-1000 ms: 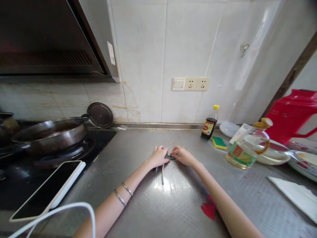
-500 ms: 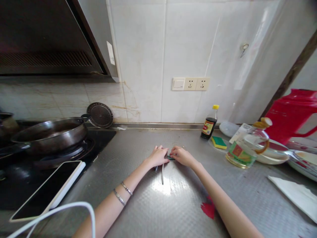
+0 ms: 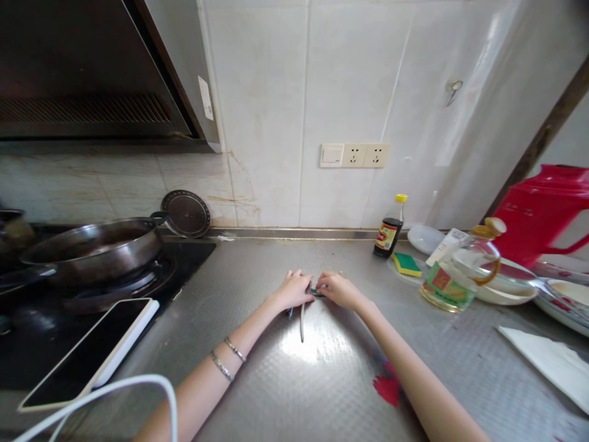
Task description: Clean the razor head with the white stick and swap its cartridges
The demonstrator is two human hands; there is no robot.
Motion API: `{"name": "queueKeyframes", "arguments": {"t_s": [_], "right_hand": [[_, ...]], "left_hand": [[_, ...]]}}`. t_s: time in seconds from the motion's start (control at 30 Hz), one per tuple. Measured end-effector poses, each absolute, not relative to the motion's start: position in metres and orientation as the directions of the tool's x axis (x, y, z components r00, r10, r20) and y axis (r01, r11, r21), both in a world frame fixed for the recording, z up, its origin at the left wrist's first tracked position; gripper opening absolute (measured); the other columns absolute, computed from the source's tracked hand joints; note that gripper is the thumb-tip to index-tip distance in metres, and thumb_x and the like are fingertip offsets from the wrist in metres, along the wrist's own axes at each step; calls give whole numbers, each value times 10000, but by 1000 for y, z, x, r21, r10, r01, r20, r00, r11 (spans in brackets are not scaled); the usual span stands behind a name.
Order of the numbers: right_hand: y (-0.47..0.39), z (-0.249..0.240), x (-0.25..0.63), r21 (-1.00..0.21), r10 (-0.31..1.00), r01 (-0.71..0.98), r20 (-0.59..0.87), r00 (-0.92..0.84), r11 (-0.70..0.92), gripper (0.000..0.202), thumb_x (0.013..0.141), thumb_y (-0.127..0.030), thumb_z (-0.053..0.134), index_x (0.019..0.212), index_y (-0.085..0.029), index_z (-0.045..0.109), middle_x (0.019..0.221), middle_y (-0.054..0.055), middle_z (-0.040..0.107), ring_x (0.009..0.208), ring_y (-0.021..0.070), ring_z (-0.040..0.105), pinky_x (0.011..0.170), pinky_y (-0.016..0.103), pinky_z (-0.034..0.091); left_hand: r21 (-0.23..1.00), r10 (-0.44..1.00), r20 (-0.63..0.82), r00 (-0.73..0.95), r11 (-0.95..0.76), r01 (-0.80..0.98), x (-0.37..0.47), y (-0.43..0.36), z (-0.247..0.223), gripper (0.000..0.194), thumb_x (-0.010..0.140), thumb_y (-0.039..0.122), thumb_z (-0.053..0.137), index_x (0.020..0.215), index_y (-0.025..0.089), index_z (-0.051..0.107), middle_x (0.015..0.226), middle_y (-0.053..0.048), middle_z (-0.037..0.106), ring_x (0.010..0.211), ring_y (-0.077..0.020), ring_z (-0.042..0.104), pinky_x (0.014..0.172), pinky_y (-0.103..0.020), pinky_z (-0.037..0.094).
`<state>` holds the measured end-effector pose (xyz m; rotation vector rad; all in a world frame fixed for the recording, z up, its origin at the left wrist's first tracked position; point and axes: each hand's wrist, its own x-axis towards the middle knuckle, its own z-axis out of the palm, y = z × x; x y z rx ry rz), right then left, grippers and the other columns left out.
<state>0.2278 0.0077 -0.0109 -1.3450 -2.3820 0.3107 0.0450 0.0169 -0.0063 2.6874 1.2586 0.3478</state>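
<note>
Over the middle of the steel counter, my left hand (image 3: pixel 294 291) and my right hand (image 3: pixel 338 290) meet, almost touching. Fingers of both are closed in a pinch on a small, thin green cord-like piece (image 3: pixel 316 293), mostly hidden by the fingertips. From under my left hand a grey cord end (image 3: pixel 302 325) runs toward me along the counter. A short bluish-grey end (image 3: pixel 289 312) also shows below that hand. Whether these ends join the green piece, I cannot tell.
At left are a pan (image 3: pixel 101 252) on the stove and a phone (image 3: pixel 89 356) with a white cable (image 3: pixel 138 379). To the right stand a soy sauce bottle (image 3: pixel 387 236), a sponge (image 3: pixel 407 265), a glass oil jug (image 3: pixel 455 276), bowls (image 3: pixel 506 296) and a red thermos (image 3: pixel 538 212).
</note>
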Motion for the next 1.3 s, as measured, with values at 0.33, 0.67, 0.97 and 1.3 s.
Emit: {"name": "queueKeyframes", "arguments": {"t_s": [0.33, 0.67, 0.97, 1.3], "right_hand": [[4, -4, 226, -418, 887, 783, 230, -399, 461, 145, 769, -177, 521, 773, -181, 666, 803, 39, 651, 757, 150, 581, 735, 253, 404], [5, -6, 227, -416, 877, 772, 245, -414, 480, 196, 776, -150, 489, 801, -180, 681, 840, 53, 653, 783, 153, 588, 739, 242, 405], [13, -12, 236, -436, 878, 769, 333, -344, 467, 209, 827, -195, 469, 846, -181, 676, 877, 57, 615, 788, 142, 569, 718, 229, 402], [14, -12, 242, -421, 881, 795, 378, -284, 437, 221, 815, -214, 461, 860, -177, 674, 855, 54, 633, 737, 142, 556, 688, 237, 396]], "left_hand": [[243, 772, 140, 620, -633, 735, 45, 18, -8, 468, 724, 401, 612, 1136, 214, 490, 1068, -67, 581, 1070, -250, 458, 905, -357, 317], [247, 780, 119, 614, -622, 743, 46, 16, -5, 413, 728, 379, 608, 1097, 224, 505, 1038, -58, 583, 1067, -248, 461, 913, -359, 313], [213, 775, 134, 618, -632, 746, 46, 16, -6, 451, 725, 389, 614, 1122, 208, 500, 998, -72, 591, 1052, -261, 456, 890, -361, 329], [189, 809, 244, 534, -580, 792, 35, 8, 24, 288, 743, 350, 575, 978, 193, 627, 989, -81, 632, 987, -245, 513, 847, -337, 395]]}}
